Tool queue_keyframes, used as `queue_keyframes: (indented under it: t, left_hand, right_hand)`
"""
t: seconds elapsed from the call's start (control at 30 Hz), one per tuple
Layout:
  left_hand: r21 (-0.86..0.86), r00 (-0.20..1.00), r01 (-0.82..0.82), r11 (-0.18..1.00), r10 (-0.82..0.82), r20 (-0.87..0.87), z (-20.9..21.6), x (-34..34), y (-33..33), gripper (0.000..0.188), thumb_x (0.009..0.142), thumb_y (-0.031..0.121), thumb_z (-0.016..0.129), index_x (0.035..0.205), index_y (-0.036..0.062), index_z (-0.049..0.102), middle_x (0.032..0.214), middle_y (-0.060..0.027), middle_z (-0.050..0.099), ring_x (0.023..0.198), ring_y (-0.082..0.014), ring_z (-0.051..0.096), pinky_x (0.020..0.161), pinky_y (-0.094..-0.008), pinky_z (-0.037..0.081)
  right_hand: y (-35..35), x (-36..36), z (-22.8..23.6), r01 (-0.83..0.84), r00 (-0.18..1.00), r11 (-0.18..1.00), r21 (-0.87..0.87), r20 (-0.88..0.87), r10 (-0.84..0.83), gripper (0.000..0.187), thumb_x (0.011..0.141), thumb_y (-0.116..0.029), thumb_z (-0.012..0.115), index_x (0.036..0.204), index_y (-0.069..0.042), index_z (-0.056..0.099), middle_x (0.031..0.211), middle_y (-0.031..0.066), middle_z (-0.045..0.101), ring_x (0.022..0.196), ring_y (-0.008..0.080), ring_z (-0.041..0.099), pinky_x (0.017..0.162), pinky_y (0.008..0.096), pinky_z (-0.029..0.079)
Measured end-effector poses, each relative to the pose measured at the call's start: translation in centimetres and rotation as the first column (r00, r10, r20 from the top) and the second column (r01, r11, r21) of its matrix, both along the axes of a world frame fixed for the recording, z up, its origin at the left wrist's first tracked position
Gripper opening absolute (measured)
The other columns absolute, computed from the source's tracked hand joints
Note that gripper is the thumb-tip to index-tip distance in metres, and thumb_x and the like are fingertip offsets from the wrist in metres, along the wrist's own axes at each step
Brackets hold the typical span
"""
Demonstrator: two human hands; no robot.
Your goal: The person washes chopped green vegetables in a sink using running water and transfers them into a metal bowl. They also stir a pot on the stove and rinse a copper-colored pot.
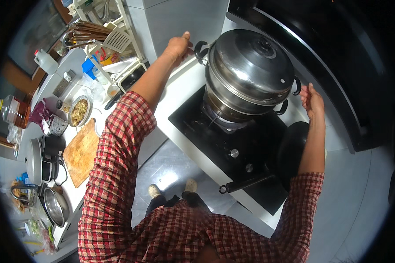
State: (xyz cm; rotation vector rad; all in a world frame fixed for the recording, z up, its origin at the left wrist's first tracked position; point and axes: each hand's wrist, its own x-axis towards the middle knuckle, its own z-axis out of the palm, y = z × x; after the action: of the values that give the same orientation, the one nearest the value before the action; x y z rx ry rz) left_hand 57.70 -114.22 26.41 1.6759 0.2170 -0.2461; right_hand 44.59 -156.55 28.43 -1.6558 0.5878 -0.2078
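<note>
A large steel steamer pot [232,87] with a domed lid [250,52] stands on the left burner of the black gas stove [215,149]. My left hand [178,48] is beside the pot's upper left handle [200,51], a small gap away, its fingers partly outstretched and holding nothing. On the other side, my right hand [312,101] hovers just past the right handle [297,86], fingers apart and empty. A second dark handle [282,108] sticks out lower on the pot's right side.
A black wok [294,144] with a long handle [250,182] sits on the stove's right side. Overhead hangs a black range hood [320,57]. The left counter carries a wooden cutting board [82,153], a food bowl [80,111], a lidded pot [34,162] and a utensil rack [131,44].
</note>
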Motion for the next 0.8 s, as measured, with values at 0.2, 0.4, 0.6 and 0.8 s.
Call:
queue_keyframes:
  t: [0.2,0.4,0.6,0.8]
  left_hand:
    - [0.044,0.999,0.042,0.998,-0.041,-0.015,1.1,-0.8,-0.1,0.059,0.091,0.05,0.033,0.096,-0.0029,0.06,0.068,-0.0095,0.057,0.052,-0.0126,0.034,0.047,-0.0269,0.028]
    - [0.151,0.997,-0.009,0.989,-0.002,0.077,0.3,-0.2,-0.7,0.058,0.091,0.051,0.035,0.091,-0.0014,0.059,0.07,-0.0095,0.056,0.053,-0.0136,0.036,0.048,-0.0279,0.032]
    - [0.353,0.982,0.047,0.934,-0.107,0.154,-0.3,0.6,-1.6,0.047,0.089,0.041,0.049,0.089,-0.0045,0.06,0.067,-0.0082,0.054,0.056,-0.0164,0.046,0.052,-0.0319,0.04]
    - [0.587,0.962,0.007,0.81,-0.166,0.217,0.8,-0.7,-2.7,0.029,0.075,0.019,0.058,0.085,-0.0074,0.063,0.088,-0.0246,0.063,0.088,-0.0333,0.062,0.077,-0.0363,0.048]
  right_hand:
    - [1.3,-0.2,-0.2,0.019,1.0,1.0,0.004,-0.01,-0.019,0.042,0.09,-0.043,0.046,0.094,-0.004,0.06,0.074,0.0031,0.061,0.055,0.0066,0.052,0.043,0.0176,0.035]
    - [1.5,0.0,0.0,0.024,0.999,1.0,-0.005,-0.027,-0.025,0.038,0.089,-0.042,0.048,0.092,-0.006,0.059,0.072,0.002,0.059,0.055,0.0074,0.053,0.043,0.0181,0.036]
    - [2.2,0.6,-0.2,-0.023,1.0,0.999,-0.045,0.005,0.023,0.028,0.086,-0.034,0.057,0.075,-0.008,0.053,0.059,-0.002,0.05,0.045,0.0064,0.051,0.036,0.0163,0.033]
    - [2.7,1.4,-0.1,-0.093,0.996,0.995,-0.04,-0.002,0.093,0.025,0.083,-0.024,0.062,0.067,-0.008,0.053,0.053,-0.0007,0.049,0.036,0.0065,0.041,0.032,0.0177,0.029]
